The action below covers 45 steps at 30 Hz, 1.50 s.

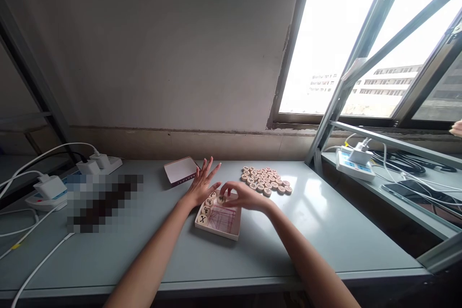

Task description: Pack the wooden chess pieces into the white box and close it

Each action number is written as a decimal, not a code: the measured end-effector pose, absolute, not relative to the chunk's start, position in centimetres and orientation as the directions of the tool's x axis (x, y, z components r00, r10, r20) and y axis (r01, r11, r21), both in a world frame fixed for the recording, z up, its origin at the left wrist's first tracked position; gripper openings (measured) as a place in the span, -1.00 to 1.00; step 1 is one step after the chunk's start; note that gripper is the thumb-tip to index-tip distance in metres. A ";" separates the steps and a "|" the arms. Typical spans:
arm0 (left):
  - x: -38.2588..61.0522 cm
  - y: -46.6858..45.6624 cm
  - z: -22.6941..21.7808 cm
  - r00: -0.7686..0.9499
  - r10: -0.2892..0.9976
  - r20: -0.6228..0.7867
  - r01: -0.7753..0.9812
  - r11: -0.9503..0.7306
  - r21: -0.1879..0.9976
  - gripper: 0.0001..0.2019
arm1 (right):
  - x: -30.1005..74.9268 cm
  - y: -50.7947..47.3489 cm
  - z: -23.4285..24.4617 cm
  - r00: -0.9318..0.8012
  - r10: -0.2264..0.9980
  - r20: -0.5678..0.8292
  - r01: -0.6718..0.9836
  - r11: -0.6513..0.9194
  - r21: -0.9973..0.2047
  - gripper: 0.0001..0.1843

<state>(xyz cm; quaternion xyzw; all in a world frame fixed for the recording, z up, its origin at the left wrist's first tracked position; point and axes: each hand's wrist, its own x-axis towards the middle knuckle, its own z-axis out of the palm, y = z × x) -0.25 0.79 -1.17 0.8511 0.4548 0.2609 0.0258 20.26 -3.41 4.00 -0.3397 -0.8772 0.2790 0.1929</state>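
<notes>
A shallow square box (pixel 217 235) sits on the desk in front of me, with a column of round xiangqi pieces (pixel 206 210) along its left side and red lines on its bare floor. My left hand (pixel 200 186) rests by the box's upper left edge, its fingers spread and holding nothing. Over the top of the box, the thumb and fingers of my right hand (pixel 244 196) close on a xiangqi piece (pixel 221 199) beside that column. Beyond my right hand, several more pieces (pixel 266 180) lie face up in a flat cluster.
A box lid (pixel 180 170) lies behind my left hand. Power strips with chargers and white cables stand at the left (pixel 46 199) and on the right shelf (pixel 355 163), near a phone (pixel 422 190). Metal posts (pixel 327 130) frame the desk. Another person's hand (pixel 456 128) shows at the right edge.
</notes>
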 end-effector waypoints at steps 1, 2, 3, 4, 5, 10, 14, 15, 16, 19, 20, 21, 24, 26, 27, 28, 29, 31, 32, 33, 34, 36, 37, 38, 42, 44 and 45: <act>-0.3 0.9 -1.3 0.448 0.792 0.414 0.761 -0.581 0.288 -0.38 | 21.1 -3.1 4.3 -0.637 0.749 0.182 0.524 0.595 -0.610 -0.72; -0.4 0.9 -1.4 0.448 0.795 0.410 0.760 -0.580 0.294 -0.37 | 21.9 -2.8 4.6 -0.583 0.786 0.205 0.560 0.571 -0.600 -0.72; -0.4 0.9 -1.4 0.449 0.795 0.407 0.757 -0.581 0.299 -0.37 | 22.9 -2.5 4.7 -0.537 0.815 0.216 0.596 0.548 -0.587 -0.72; -0.4 0.9 -1.3 0.452 0.795 0.404 0.754 -0.582 0.303 -0.36 | 23.8 -2.3 4.7 -0.503 0.838 0.214 0.634 0.525 -0.567 -0.72; -0.5 0.8 -1.3 0.454 0.797 0.399 0.752 -0.583 0.307 -0.36 | 24.7 -2.0 4.6 -0.474 0.856 0.206 0.677 0.503 -0.537 -0.73; -0.3 0.6 -1.0 0.448 0.819 0.359 0.757 -0.561 0.334 -0.37 | 26.9 -1.0 2.8 -0.437 0.877 0.199 0.815 0.479 -0.325 -0.77; -0.3 0.5 -1.1 0.442 0.827 0.348 0.760 -0.551 0.344 -0.39 | 26.3 -0.9 2.3 -0.512 0.826 0.234 0.781 0.562 -0.273 -0.74; -0.4 0.6 -1.2 0.439 0.829 0.346 0.761 -0.548 0.347 -0.40 | 26.1 -0.9 2.4 -0.522 0.823 0.225 0.782 0.567 -0.259 -0.78; -0.4 0.6 -1.3 0.437 0.831 0.345 0.762 -0.546 0.350 -0.41 | 26.0 -1.0 2.5 -0.525 0.824 0.212 0.788 0.565 -0.244 -0.82; -0.6 0.7 -1.5 0.431 0.833 0.346 0.758 -0.543 0.361 -0.43 | 25.7 -1.2 2.9 -0.510 0.840 0.185 0.816 0.540 -0.204 -0.85; -0.6 0.8 -1.6 0.429 0.835 0.345 0.758 -0.541 0.364 -0.44 | 25.7 -1.3 3.0 -0.503 0.845 0.182 0.824 0.532 -0.194 -0.84; -0.6 0.8 -1.7 0.427 0.836 0.343 0.760 -0.538 0.365 -0.45 | 25.6 -1.3 3.1 -0.496 0.849 0.181 0.831 0.525 -0.185 -0.84; -0.6 1.1 -2.0 0.418 0.843 0.339 0.768 -0.527 0.365 -0.48 | 25.6 -1.4 3.0 -0.477 0.858 0.187 0.847 0.506 -0.161 -0.87; -0.5 1.1 -2.0 0.411 0.850 0.330 0.774 -0.517 0.367 -0.50 | 25.8 -1.3 2.9 -0.461 0.865 0.197 0.860 0.490 -0.144 -0.91; -0.5 1.1 -2.0 0.407 0.855 0.321 0.778 -0.509 0.369 -0.52 | 25.9 -1.3 2.8 -0.452 0.867 0.208 0.865 0.484 -0.135 -0.92; -0.4 1.2 -2.0 0.405 0.860 0.310 0.781 -0.502 0.371 -0.53 | 26.0 -1.2 2.8 -0.449 0.865 0.223 0.866 0.483 -0.131 -0.92; -0.4 1.1 -1.9 0.405 0.864 0.300 0.784 -0.497 0.372 -0.55 | 26.0 -1.2 2.8 -0.455 0.858 0.238 0.859 0.493 -0.136 -0.90; -0.3 1.1 -1.8 0.407 0.867 0.288 0.786 -0.493 0.373 -0.57 | 25.6 -1.3 3.0 -0.490 0.830 0.268 0.822 0.542 -0.175 -0.86; -0.3 1.1 -1.8 0.408 0.868 0.284 0.785 -0.492 0.375 -0.58 | 25.2 -1.4 3.0 -0.516 0.809 0.281 0.790 0.577 -0.210 -0.84; -0.3 1.1 -1.7 0.408 0.869 0.281 0.784 -0.491 0.379 -0.58 | 24.6 -1.6 3.1 -0.551 0.783 0.288 0.747 0.617 -0.248 -0.82; -0.3 1.1 -1.7 0.406 0.870 0.279 0.783 -0.489 0.385 -0.59 | 23.8 -2.0 3.1 -0.593 0.751 0.291 0.696 0.659 -0.285 -0.81; -0.3 1.1 -1.7 0.400 0.871 0.284 0.779 -0.487 0.396 -0.62 | 21.8 -2.8 2.8 -0.689 0.671 0.274 0.586 0.739 -0.333 -0.76; -0.3 1.1 -1.8 0.398 0.869 0.293 0.775 -0.490 0.399 -0.63 | 20.8 -3.3 2.6 -0.732 0.631 0.257 0.542 0.768 -0.342 -0.72; -0.3 1.1 -1.8 0.398 0.864 0.307 0.770 -0.497 0.400 -0.65 | 19.8 -3.8 2.3 -0.760 0.602 0.244 0.515 0.787 -0.339 -0.69; -0.3 1.0 -1.4 0.383 0.854 0.352 0.755 -0.509 0.414 -0.76 | 17.5 -5.1 1.3 -0.761 0.600 0.246 0.530 0.794 -0.298 -0.70; -0.3 0.8 -1.1 0.370 0.865 0.338 0.748 -0.493 0.444 -0.81 | 17.2 -5.3 1.4 -0.766 0.592 0.251 0.522 0.800 -0.295 -0.74; -0.3 0.7 -0.9 0.362 0.875 0.321 0.741 -0.479 0.470 -0.82 | 17.2 -5.4 1.5 -0.772 0.581 0.256 0.511 0.808 -0.293 -0.75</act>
